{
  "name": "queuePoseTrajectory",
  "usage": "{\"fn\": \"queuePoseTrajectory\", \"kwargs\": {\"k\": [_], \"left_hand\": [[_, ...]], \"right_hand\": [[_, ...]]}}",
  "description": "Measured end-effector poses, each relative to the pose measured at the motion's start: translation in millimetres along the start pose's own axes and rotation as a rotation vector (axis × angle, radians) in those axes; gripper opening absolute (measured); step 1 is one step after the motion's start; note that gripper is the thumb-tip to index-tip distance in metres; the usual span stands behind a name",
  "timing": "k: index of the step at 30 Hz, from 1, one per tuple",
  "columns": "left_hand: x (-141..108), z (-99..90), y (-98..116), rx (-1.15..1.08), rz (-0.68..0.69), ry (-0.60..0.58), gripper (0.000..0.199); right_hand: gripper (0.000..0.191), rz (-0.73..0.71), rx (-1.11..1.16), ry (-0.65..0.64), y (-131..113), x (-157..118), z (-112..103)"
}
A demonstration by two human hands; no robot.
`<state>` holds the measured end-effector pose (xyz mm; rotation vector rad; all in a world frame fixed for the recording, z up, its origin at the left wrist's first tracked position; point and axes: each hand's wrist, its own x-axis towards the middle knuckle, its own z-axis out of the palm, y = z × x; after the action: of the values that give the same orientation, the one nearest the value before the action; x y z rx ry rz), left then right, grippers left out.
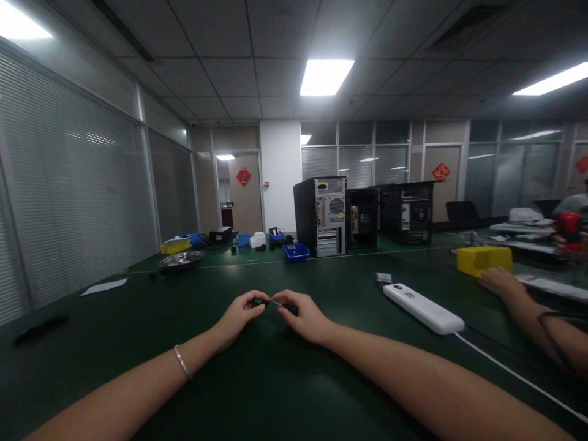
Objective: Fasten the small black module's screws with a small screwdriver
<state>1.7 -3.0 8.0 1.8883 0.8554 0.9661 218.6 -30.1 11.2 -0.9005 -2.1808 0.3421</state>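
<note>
My left hand point(239, 317), with a bracelet on its wrist, is closed in a pinch on a small dark piece with a bit of green point(260, 301). Opposite it, my right hand point(307, 317) curls round a dark-handled tool with a thin metal shaft point(276, 302), which looks like a small screwdriver. The shaft points left toward the small piece; whether the two touch I cannot tell. Both hands are close together, low over the dark green table point(220, 392). The fingers hide most of what they hold.
A white power strip point(422, 308) with a trailing cable lies to the right. Another person's hand point(500, 283) touches a yellow bin point(484, 261). Computer cases point(331, 214), a blue bin point(296, 252) and a metal dish point(180, 261) stand farther back. Paper point(105, 286) lies left.
</note>
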Motion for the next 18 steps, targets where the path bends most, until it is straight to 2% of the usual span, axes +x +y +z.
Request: {"fn": "queuePoseTrajectory", "kwargs": {"k": [6,11,18], "left_hand": [[-0.9,1.3,-0.6,-0.055,0.027,0.034,0.025],[-2.8,2.7,1.0,-0.095,0.035,-0.011,0.027],[-1.3,2.2,2.1,-0.018,0.068,-0.047,0.029]], "right_hand": [[0.023,-0.003,0.01,0.008,-5.3,-0.9,-2.6],[0.021,-0.016,0.012,0.005,-6.9,-2.3,-3.8],[0.021,-0.029,-0.028,0.025,1.3,0.0,1.1]]}}
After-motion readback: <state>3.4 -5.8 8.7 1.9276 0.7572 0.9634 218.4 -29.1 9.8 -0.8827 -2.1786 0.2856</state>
